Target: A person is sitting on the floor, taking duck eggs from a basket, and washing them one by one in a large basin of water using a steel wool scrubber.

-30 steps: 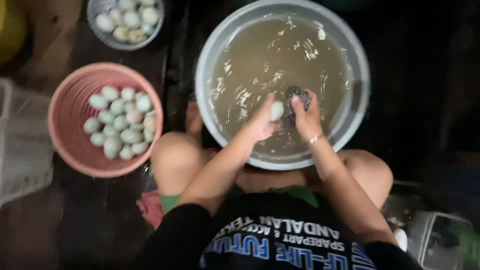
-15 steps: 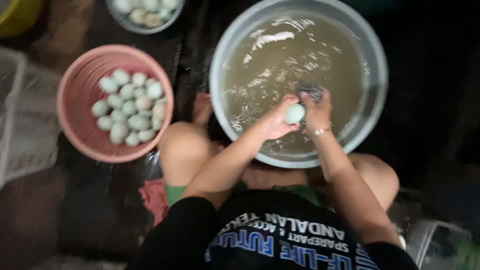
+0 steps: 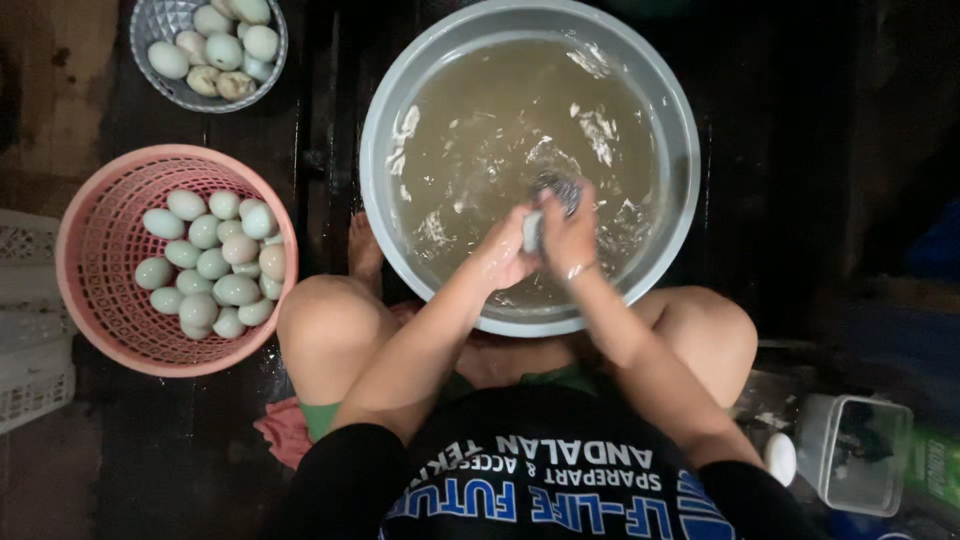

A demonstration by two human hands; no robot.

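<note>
The pale egg sits low in the grey basin, toward six o'clock of its rim and just above the murky water. The left hand cups it from the nine o'clock side, fingers curled around the shell. The right hand presses a dark scouring pad against the egg from three o'clock, its grip closed on the pad.

Half a second ago the egg showed broad and round between the hands; now only a narrow edge of it peeks out, and the right hand has come over the top with the pad. The hands have also drifted slightly toward the basin's middle. I judge that the scrubbing is under way and this egg is not finished: it has not left the water's edge.

Foam streaks float around the hands. At nine o'clock of the basin, well apart, stands a pink basket full of pale green eggs. At ten o'clock, a small grey bowl holds a few more eggs, some soiled. A clear plastic container sits on the floor at four o'clock.
</note>
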